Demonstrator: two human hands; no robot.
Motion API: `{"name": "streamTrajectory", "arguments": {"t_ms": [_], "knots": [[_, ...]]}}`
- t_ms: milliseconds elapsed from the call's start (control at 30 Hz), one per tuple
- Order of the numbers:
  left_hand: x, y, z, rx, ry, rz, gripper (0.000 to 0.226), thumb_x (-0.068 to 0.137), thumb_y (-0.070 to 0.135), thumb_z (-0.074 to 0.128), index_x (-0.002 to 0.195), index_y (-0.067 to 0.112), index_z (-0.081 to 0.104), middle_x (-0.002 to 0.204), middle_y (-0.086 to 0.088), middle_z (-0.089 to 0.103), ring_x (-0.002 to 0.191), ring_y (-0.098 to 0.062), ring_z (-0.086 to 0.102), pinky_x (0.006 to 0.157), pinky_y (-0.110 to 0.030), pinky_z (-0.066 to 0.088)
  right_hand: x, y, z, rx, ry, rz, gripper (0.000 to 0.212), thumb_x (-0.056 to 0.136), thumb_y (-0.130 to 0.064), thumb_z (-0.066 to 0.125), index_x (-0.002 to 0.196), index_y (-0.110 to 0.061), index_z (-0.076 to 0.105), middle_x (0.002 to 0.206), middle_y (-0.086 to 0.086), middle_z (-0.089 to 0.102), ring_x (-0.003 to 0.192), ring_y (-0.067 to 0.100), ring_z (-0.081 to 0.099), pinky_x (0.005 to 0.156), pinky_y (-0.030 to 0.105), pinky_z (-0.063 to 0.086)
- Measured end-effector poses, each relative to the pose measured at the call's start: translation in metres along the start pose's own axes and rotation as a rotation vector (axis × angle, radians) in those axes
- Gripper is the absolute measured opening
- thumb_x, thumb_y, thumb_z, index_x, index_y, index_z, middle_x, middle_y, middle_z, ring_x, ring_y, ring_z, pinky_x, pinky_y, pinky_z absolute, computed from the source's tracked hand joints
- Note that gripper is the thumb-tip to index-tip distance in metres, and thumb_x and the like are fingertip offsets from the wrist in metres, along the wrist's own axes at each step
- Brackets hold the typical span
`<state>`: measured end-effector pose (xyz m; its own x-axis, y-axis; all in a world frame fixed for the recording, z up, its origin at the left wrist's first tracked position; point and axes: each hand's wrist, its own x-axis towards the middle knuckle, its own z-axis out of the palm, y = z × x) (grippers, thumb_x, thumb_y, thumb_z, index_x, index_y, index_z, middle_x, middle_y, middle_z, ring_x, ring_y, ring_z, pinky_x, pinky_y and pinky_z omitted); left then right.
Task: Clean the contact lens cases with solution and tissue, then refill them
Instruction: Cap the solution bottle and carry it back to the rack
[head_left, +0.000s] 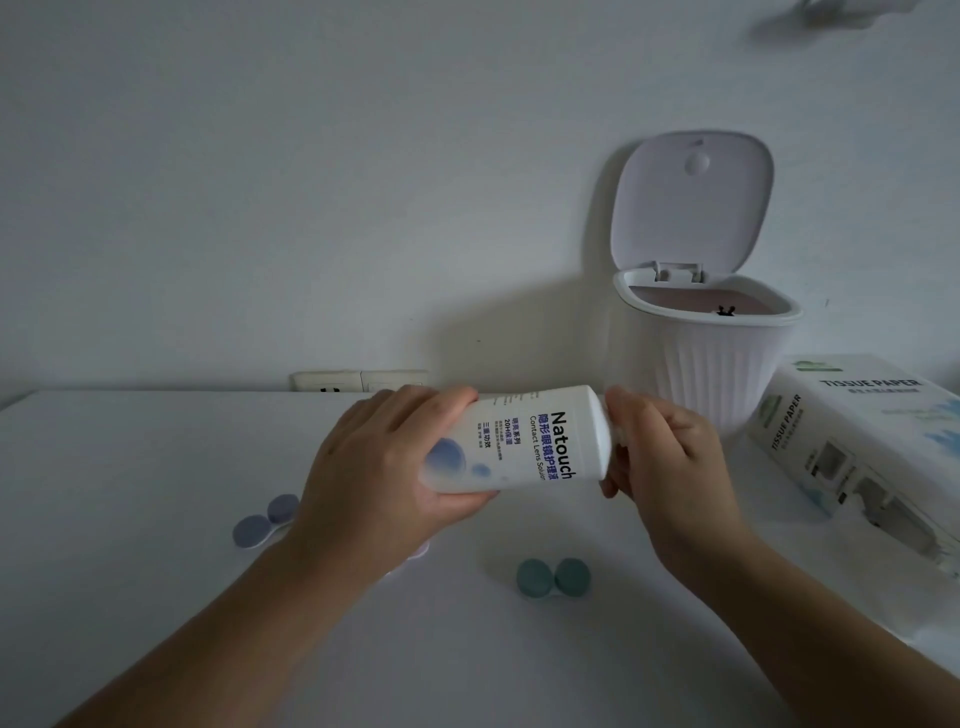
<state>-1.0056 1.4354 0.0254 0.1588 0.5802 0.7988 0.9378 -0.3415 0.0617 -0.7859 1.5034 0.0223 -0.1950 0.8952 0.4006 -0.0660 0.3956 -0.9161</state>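
Observation:
A white bottle of contact lens solution (524, 441) lies sideways in the air above the table, its cap end pointing right. My left hand (384, 467) grips the bottle's base end. My right hand (670, 457) has its fingers curled round the cap end, which they hide. A blue-lidded lens case (265, 521) sits on the table at the left, a green-lidded lens case (554, 578) in the middle below the bottle. Both cases have their lids on. Something pale peeks out under my left wrist (418, 552); I cannot tell what.
A small white ribbed bin (711, 358) with its lid flipped up stands at the back right against the wall. A tissue paper box (857, 447) lies at the right edge. A wall socket (358, 381) shows behind the white table (130, 493).

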Motion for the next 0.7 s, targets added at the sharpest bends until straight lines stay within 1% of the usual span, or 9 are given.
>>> {"name": "streamTrajectory", "arguments": {"t_ms": [133, 200, 267, 367, 400, 467, 533, 633, 700], "knots": [[-0.002, 0.0, 0.003, -0.142, -0.163, -0.184, 0.073, 0.064, 0.068, 0.076, 0.125, 0.031, 0.059, 0.105, 0.015, 0.064, 0.09, -0.011, 0.062, 0.073, -0.031, 0.052, 0.001, -0.001, -0.001, 0.035, -0.045, -0.068, 0.061, 0.09, -0.054, 0.05, 0.077, 0.006, 0.055, 0.056, -0.001, 0.054, 0.053, 0.013, 0.05, 0.052, 0.024, 0.045], [-0.003, 0.002, 0.005, -0.338, -0.216, -0.349, 0.069, 0.063, 0.076, 0.073, 0.122, 0.046, 0.052, 0.108, 0.023, 0.063, 0.095, 0.0, 0.061, 0.073, -0.023, 0.05, 0.0, -0.002, -0.001, 0.035, -0.107, -0.104, 0.053, 0.086, -0.055, 0.054, 0.091, -0.002, 0.058, 0.071, 0.001, 0.062, 0.065, 0.016, 0.057, 0.061, 0.025, 0.052], [-0.004, 0.004, 0.01, -0.532, -0.248, -0.423, 0.064, 0.068, 0.07, 0.073, 0.124, 0.051, 0.049, 0.116, 0.025, 0.063, 0.104, 0.004, 0.063, 0.077, -0.022, 0.051, -0.002, -0.001, 0.002, 0.031, -0.165, -0.09, 0.049, 0.081, -0.05, 0.062, 0.108, -0.01, 0.059, 0.09, 0.003, 0.069, 0.077, 0.015, 0.063, 0.07, 0.029, 0.055], [-0.006, 0.014, 0.013, -0.808, -0.362, -0.397, 0.056, 0.086, 0.053, 0.068, 0.136, 0.052, 0.042, 0.133, 0.017, 0.059, 0.123, -0.005, 0.059, 0.097, -0.036, 0.054, -0.006, -0.003, 0.01, 0.027, -0.227, -0.068, 0.047, 0.08, -0.046, 0.068, 0.116, -0.016, 0.063, 0.109, 0.001, 0.074, 0.093, 0.012, 0.069, 0.076, 0.029, 0.055], [-0.007, 0.017, 0.013, -0.866, -0.406, -0.37, 0.055, 0.091, 0.051, 0.063, 0.141, 0.051, 0.039, 0.139, 0.016, 0.056, 0.128, -0.006, 0.056, 0.103, -0.034, 0.051, -0.007, -0.004, 0.012, 0.035, -0.24, -0.055, 0.047, 0.08, -0.045, 0.07, 0.116, -0.015, 0.064, 0.111, 0.003, 0.075, 0.099, 0.016, 0.071, 0.08, 0.033, 0.057], [-0.008, 0.023, 0.012, -0.916, -0.463, -0.328, 0.054, 0.098, 0.049, 0.054, 0.147, 0.053, 0.031, 0.147, 0.022, 0.049, 0.136, -0.002, 0.048, 0.104, -0.017, 0.044, -0.009, -0.005, 0.013, 0.054, -0.273, -0.028, 0.05, 0.079, -0.043, 0.073, 0.118, -0.013, 0.065, 0.115, 0.007, 0.074, 0.107, 0.025, 0.07, 0.09, 0.048, 0.058], [-0.006, 0.026, 0.01, -0.916, -0.478, -0.338, 0.056, 0.099, 0.053, 0.05, 0.15, 0.054, 0.026, 0.15, 0.027, 0.044, 0.139, 0.004, 0.042, 0.102, -0.005, 0.036, -0.01, -0.005, 0.013, 0.076, -0.303, 0.0, 0.051, 0.079, -0.039, 0.075, 0.121, -0.014, 0.064, 0.118, 0.008, 0.073, 0.11, 0.027, 0.069, 0.094, 0.052, 0.056], [-0.005, 0.026, 0.008, -0.885, -0.467, -0.34, 0.058, 0.096, 0.064, 0.048, 0.15, 0.053, 0.029, 0.149, 0.025, 0.045, 0.138, 0.0, 0.044, 0.104, -0.012, 0.042, -0.01, -0.005, 0.014, 0.127, -0.304, 0.035, 0.045, 0.078, -0.035, 0.077, 0.119, -0.019, 0.065, 0.118, 0.008, 0.073, 0.11, 0.027, 0.07, 0.091, 0.047, 0.058], [-0.007, 0.022, 0.008, -0.837, -0.449, -0.363, 0.052, 0.097, 0.065, 0.045, 0.147, 0.053, 0.035, 0.146, 0.023, 0.049, 0.135, -0.003, 0.049, 0.105, -0.028, 0.049, -0.01, -0.005, 0.015, 0.155, -0.308, 0.051, 0.04, 0.078, -0.034, 0.078, 0.116, -0.026, 0.067, 0.118, 0.006, 0.073, 0.109, 0.026, 0.07, 0.085, 0.037, 0.059]]}}
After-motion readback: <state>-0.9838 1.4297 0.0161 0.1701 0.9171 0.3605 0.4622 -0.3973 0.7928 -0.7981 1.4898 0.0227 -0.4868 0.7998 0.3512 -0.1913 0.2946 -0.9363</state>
